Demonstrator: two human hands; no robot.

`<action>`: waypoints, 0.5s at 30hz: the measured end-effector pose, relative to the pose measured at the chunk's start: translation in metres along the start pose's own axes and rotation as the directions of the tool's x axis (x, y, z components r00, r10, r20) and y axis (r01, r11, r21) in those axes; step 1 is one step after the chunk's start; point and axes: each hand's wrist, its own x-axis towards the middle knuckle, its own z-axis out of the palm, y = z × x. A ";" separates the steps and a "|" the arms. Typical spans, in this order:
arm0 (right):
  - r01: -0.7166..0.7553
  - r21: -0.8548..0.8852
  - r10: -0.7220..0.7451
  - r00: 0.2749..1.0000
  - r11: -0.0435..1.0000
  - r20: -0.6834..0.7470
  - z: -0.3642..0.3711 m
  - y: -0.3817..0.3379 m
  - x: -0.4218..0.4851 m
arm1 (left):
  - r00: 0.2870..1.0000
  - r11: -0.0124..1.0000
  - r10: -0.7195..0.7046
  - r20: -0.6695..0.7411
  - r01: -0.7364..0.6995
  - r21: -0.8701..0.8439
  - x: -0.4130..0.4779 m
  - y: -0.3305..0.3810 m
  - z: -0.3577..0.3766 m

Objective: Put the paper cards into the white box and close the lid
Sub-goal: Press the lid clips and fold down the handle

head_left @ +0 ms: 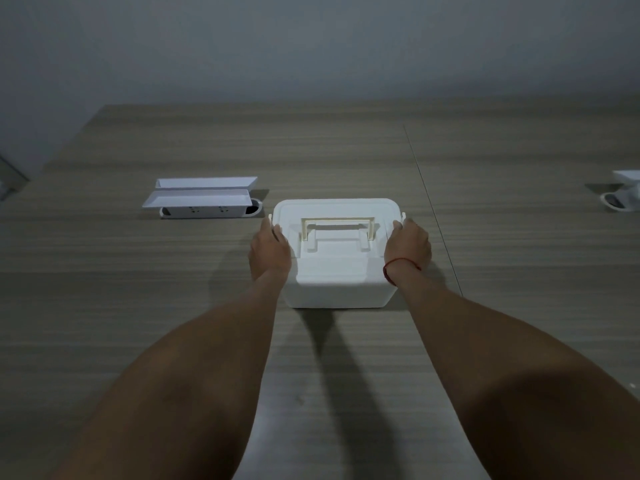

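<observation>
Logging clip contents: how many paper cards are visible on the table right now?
2. Both lie left of the white box: the far paper card and the near paper card, side by side above a power strip. Others may be inside the closed box.

A wood-grain bench (173,306) fills the view, with a thin seam (429,206) running from far to near on its right half. At far left lies a white socket strip (207,212) in a recess, two flaps (204,192) standing open above it (sockets visible). At the far right edge sits another white fitting (623,195), partly cut off. A grey wall (311,46) stands behind.
</observation>
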 end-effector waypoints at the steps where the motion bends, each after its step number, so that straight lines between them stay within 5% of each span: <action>1: -0.006 0.013 0.006 1.000 1.000 -0.004 0.000 -0.001 0.000 | 1.000 1.000 0.003 -0.001 -0.003 0.006 0.000 0.000 -0.001; 8: -0.231 0.239 0.218 0.973 0.943 0.078 -0.003 -0.015 -0.003 | 0.981 0.980 -0.192 0.022 0.190 0.060 0.001 0.024 -0.006; 11: -0.306 0.190 0.277 0.946 0.933 0.168 -0.004 -0.028 -0.004 | 0.941 0.943 -0.332 0.068 0.330 0.047 0.005 0.041 -0.004; 15: -0.287 0.181 0.242 0.941 0.941 0.238 -0.013 -0.029 -0.010 | 0.934 0.943 -0.331 0.135 0.321 0.090 -0.004 0.048 -0.008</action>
